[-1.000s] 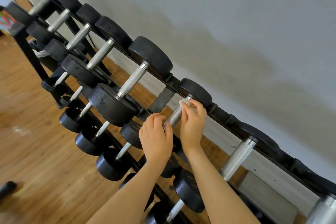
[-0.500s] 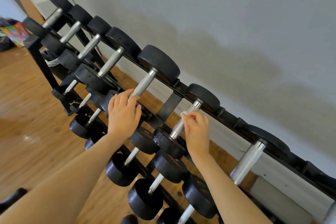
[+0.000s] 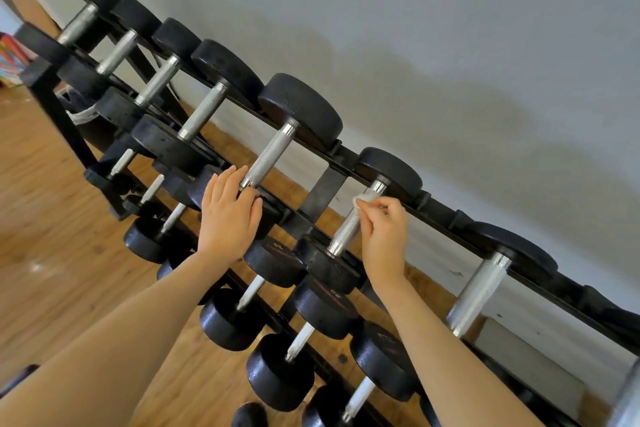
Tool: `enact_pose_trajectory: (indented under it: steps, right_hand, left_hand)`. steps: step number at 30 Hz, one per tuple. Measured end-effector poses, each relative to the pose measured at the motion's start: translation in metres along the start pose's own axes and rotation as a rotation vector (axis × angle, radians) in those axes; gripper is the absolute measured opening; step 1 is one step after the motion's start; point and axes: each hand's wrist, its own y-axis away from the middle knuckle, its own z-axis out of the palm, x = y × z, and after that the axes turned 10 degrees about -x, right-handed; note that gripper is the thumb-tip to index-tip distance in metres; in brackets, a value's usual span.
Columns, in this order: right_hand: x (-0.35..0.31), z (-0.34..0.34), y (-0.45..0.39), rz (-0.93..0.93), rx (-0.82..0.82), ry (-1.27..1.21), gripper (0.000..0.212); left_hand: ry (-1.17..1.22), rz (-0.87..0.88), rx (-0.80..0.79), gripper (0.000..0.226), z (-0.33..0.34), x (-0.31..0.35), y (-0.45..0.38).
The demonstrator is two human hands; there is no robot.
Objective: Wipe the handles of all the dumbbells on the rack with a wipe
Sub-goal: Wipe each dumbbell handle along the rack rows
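A black rack (image 3: 320, 194) runs diagonally along the wall and carries several black dumbbells with knurled silver handles on its tiers. My right hand (image 3: 384, 236) pinches a small white wipe (image 3: 366, 198) against the upper part of one top-tier handle (image 3: 348, 230). My left hand (image 3: 228, 215) rests with straight fingers on the near head of the neighbouring dumbbell, fingertips by the lower end of its handle (image 3: 268, 159). That head is mostly hidden under my hand.
A grey wall (image 3: 450, 45) stands close behind the rack. Wooden floor (image 3: 52, 253) lies to the left and below. Lower tiers hold smaller dumbbells (image 3: 277, 374) jutting toward me. Bags and colourful clutter (image 3: 10, 59) sit at the far left end.
My left hand left the handle under my right hand and moved left onto the neighbouring dumbbell's near head. My right hand stayed on its handle with the wipe. The view shifted.
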Motion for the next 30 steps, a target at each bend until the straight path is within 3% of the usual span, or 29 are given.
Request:
enact_pose_trajectory:
  steps: [4, 10, 15, 19, 25, 30]
  right_hand:
    - [0.000, -0.006, -0.011, 0.092, 0.090, 0.004, 0.023]
    - [0.006, 0.005, 0.005, -0.028, 0.031, 0.096, 0.030]
    - [0.005, -0.007, -0.019, 0.018, 0.134, 0.158, 0.030]
    - [0.013, -0.007, -0.012, -0.115, 0.077, 0.313, 0.037]
    - [0.007, -0.009, -0.023, -0.082, 0.073, 0.381, 0.035]
    - [0.003, -0.003, -0.004, -0.185, -0.023, 0.428, 0.035]
  left_hand:
    - [0.006, 0.003, 0.035, 0.021, 0.002, 0.000, 0.000]
    - [0.005, 0.027, 0.057, 0.018, 0.003, -0.001, 0.001]
    - [0.020, 0.039, 0.053, 0.020, 0.005, -0.003, 0.000]
    - [0.029, 0.056, 0.080, 0.040, 0.007, -0.006, 0.001]
    - [0.027, 0.050, 0.110, 0.041, 0.010, -0.005, 0.000]
    - [0.047, 0.057, 0.112, 0.042, 0.009, -0.006, 0.001]
